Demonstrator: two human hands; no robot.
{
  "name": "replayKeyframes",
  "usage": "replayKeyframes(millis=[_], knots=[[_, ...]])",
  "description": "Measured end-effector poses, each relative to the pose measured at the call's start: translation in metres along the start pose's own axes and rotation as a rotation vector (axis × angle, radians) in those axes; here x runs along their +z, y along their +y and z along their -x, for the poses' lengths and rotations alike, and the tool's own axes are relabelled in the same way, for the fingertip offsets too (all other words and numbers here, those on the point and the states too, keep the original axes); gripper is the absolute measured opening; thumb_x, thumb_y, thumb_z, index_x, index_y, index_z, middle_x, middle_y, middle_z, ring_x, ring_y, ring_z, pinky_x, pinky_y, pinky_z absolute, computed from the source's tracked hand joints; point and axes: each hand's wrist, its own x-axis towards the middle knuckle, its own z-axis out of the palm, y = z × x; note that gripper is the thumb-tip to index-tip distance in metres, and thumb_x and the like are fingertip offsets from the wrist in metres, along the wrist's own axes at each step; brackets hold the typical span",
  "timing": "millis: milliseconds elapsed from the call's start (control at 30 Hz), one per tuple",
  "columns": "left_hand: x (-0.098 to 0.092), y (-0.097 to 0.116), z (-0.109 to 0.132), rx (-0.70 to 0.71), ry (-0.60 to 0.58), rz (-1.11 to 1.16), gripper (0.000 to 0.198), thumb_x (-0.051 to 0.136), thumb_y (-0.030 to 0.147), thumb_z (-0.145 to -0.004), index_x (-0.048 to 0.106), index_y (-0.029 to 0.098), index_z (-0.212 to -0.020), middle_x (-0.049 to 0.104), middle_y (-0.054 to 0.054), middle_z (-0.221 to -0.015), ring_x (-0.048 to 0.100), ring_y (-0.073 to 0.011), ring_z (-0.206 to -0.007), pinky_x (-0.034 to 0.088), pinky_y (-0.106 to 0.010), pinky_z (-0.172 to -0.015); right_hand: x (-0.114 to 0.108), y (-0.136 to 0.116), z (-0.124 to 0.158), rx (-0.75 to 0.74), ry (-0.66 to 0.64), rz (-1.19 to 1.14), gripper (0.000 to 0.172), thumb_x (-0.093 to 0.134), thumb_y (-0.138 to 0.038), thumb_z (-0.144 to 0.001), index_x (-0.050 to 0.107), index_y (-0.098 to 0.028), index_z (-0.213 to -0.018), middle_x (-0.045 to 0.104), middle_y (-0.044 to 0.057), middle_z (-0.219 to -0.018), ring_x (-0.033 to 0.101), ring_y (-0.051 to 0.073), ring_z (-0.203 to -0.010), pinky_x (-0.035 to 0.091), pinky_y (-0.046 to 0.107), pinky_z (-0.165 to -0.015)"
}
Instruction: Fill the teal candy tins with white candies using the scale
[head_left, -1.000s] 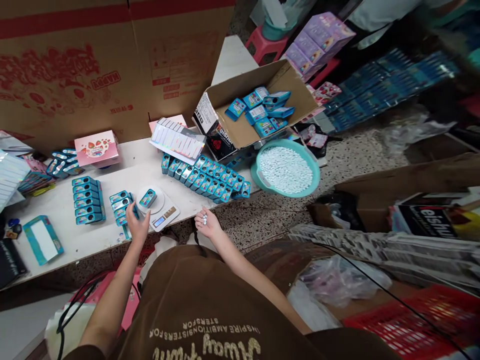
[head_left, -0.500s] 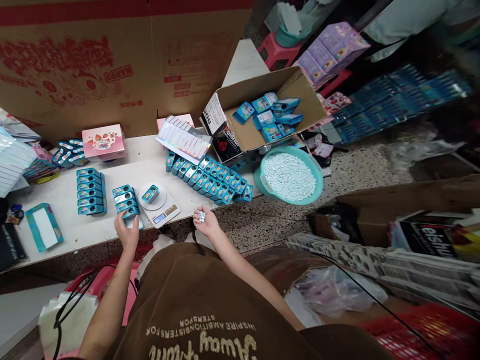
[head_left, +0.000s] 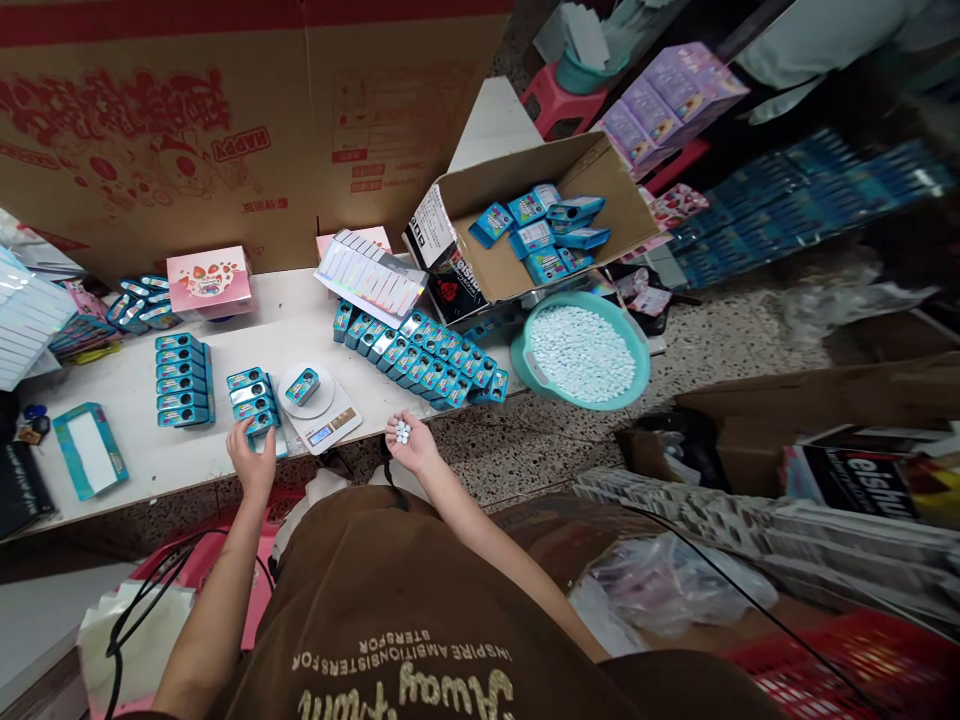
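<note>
My left hand (head_left: 252, 460) is at the near end of a short row of blue tins (head_left: 252, 394), its fingers and thumb around the sides of the nearest one. A kitchen scale (head_left: 328, 418) stands just right of that row, with a single blue tin (head_left: 303, 386) on its round plate. Palm up at the table's front edge, my right hand (head_left: 417, 450) cups several small white tablets (head_left: 403, 433). More such tablets fill a teal basin (head_left: 640, 372) off to the right.
Several blue tins (head_left: 420, 360) stand in rows behind my right hand, near a cardboard box (head_left: 630, 215) of tins. Another row of tins (head_left: 180, 385) stands at left, beside a teal tray (head_left: 67, 450). A large carton (head_left: 292, 130) walls off the back.
The view has shifted very slightly. Both hands stay nearly where they were, the left at the near tin and the right holding the white tablets.
</note>
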Motion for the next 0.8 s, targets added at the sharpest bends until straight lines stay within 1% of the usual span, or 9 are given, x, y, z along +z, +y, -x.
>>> replayKeyframes(millis=[100, 167, 200, 333, 400, 467, 567, 700, 800], knots=[[0.001, 0.009, -0.007, 0.054, -0.008, -0.008, 0.034, 0.057, 0.035, -0.08, 0.053, 0.017, -0.108, 0.058, -0.011, -0.107, 0.05, -0.0234, -0.111, 0.038, -0.04, -0.096, 0.005, 0.001, 0.001, 0.022, -0.043, 0.013, 0.026, 0.035, -0.02, -0.089, 0.054, -0.015, -0.073, 0.054, 0.0, -0.055, 0.046, 0.007, -0.043, 0.039, 0.016, -0.04], [0.001, 0.024, -0.009, 0.122, -0.066, -0.002, 0.03, 0.056, 0.034, -0.081, 0.055, 0.017, -0.105, 0.06, -0.01, -0.104, 0.052, -0.0228, -0.105, 0.039, -0.04, -0.094, 0.01, 0.003, 0.002, 0.039, -0.084, 0.021, 0.025, 0.035, -0.019, -0.089, 0.058, -0.014, -0.08, 0.058, 0.002, -0.059, 0.05, 0.008, -0.047, 0.044, 0.017, -0.042], [0.002, 0.034, -0.008, 0.173, -0.122, 0.013, 0.026, 0.055, 0.033, -0.082, 0.057, 0.018, -0.103, 0.062, -0.009, -0.101, 0.053, -0.0219, -0.101, 0.04, -0.039, -0.091, 0.013, 0.004, 0.002, 0.04, -0.096, 0.024, 0.024, 0.035, -0.018, -0.088, 0.058, -0.013, -0.083, 0.06, 0.003, -0.061, 0.054, 0.009, -0.05, 0.046, 0.018, -0.045], [0.01, 0.085, 0.005, 0.43, -0.422, 0.133, 0.016, 0.052, 0.029, -0.085, 0.062, 0.021, -0.094, 0.065, -0.005, -0.087, 0.055, -0.0174, -0.085, 0.041, -0.033, -0.08, 0.026, 0.01, 0.002, 0.032, -0.086, 0.016, 0.021, 0.039, -0.017, -0.086, 0.06, -0.013, -0.088, 0.066, 0.006, -0.072, 0.064, 0.014, -0.069, 0.055, 0.025, -0.06], [0.018, 0.107, 0.013, 0.521, -0.511, 0.142, 0.016, 0.05, 0.03, -0.086, 0.063, 0.022, -0.093, 0.065, -0.004, -0.086, 0.053, -0.0172, -0.084, 0.04, -0.032, -0.077, 0.033, 0.014, 0.002, 0.036, -0.092, -0.003, 0.021, 0.039, -0.017, -0.087, 0.06, -0.014, -0.086, 0.067, 0.005, -0.074, 0.065, 0.014, -0.074, 0.055, 0.026, -0.065], [0.026, 0.122, 0.017, 0.552, -0.546, 0.11, 0.018, 0.049, 0.032, -0.087, 0.062, 0.022, -0.094, 0.064, -0.005, -0.088, 0.052, -0.0182, -0.086, 0.039, -0.032, -0.075, 0.04, 0.018, 0.002, 0.033, -0.115, -0.02, 0.023, 0.038, -0.019, -0.089, 0.06, -0.014, -0.084, 0.067, 0.005, -0.074, 0.065, 0.014, -0.075, 0.055, 0.026, -0.067], [0.033, 0.131, 0.015, 0.512, -0.545, 0.056, 0.021, 0.048, 0.034, -0.088, 0.061, 0.021, -0.097, 0.062, -0.006, -0.088, 0.05, -0.0191, -0.086, 0.038, -0.032, -0.074, 0.049, 0.023, 0.001, -0.001, -0.147, -0.031, 0.028, 0.035, -0.021, -0.091, 0.06, -0.014, -0.08, 0.067, 0.005, -0.073, 0.065, 0.014, -0.075, 0.054, 0.025, -0.067], [0.036, 0.132, 0.009, 0.475, -0.545, -0.021, 0.019, 0.047, 0.033, -0.088, 0.061, 0.021, -0.093, 0.061, -0.005, -0.086, 0.049, -0.0201, -0.085, 0.037, -0.033, -0.073, 0.056, 0.026, -0.002, -0.043, -0.176, -0.018, 0.031, 0.034, -0.022, -0.091, 0.06, -0.014, -0.078, 0.066, 0.005, -0.071, 0.064, 0.014, -0.073, 0.053, 0.023, -0.066], [0.037, 0.131, 0.006, 0.464, -0.562, -0.086, 0.016, 0.049, 0.031, -0.086, 0.06, 0.021, -0.091, 0.06, -0.006, -0.087, 0.049, -0.0211, -0.086, 0.036, -0.033, -0.073, 0.058, 0.028, -0.005, -0.047, -0.172, -0.001, 0.028, 0.035, -0.021, -0.091, 0.06, -0.015, -0.078, 0.066, 0.004, -0.07, 0.064, 0.013, -0.071, 0.053, 0.023, -0.066]])
